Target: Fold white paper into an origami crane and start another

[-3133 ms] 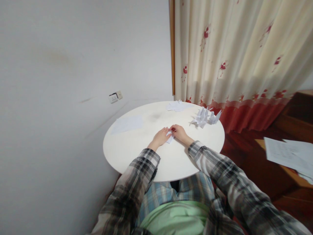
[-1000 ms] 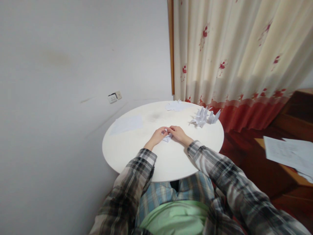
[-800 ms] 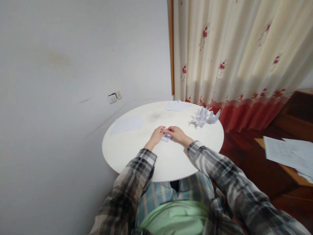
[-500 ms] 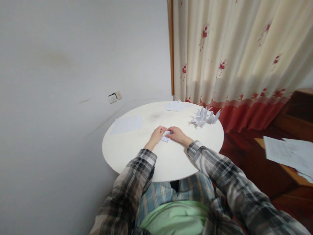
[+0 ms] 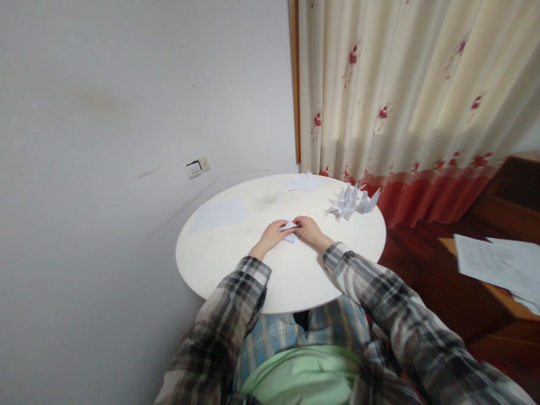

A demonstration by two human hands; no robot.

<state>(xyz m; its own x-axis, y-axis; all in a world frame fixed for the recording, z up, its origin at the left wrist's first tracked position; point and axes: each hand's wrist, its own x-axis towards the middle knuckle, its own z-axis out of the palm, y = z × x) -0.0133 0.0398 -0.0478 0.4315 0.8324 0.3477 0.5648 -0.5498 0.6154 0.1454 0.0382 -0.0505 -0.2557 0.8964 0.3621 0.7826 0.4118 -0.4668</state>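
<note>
Between my two hands is a small piece of folded white paper (image 5: pixel 289 226), low over the middle of the round white table (image 5: pixel 228 253). My left hand (image 5: pixel 272 235) grips its left side, the fingers closed on it. From the right, my right hand (image 5: pixel 307 229) pinches the paper's other side. A pointed flap stands up between the fingertips, and a lower corner shows beneath them. My fingers hide part of the folds.
Several folded paper cranes (image 5: pixel 348 201) cluster at the table's right. Paper pieces (image 5: pixel 304 181) lie at the far edge, and a flat sheet (image 5: pixel 219 215) at the left. Printed sheets (image 5: pixel 493 261) rest on wooden furniture at right. A wall socket (image 5: pixel 194 170) is behind the table.
My left fingers have come down and forward around the folded paper. A flap of it now shows raised between both hands. My right hand has shifted only slightly.
</note>
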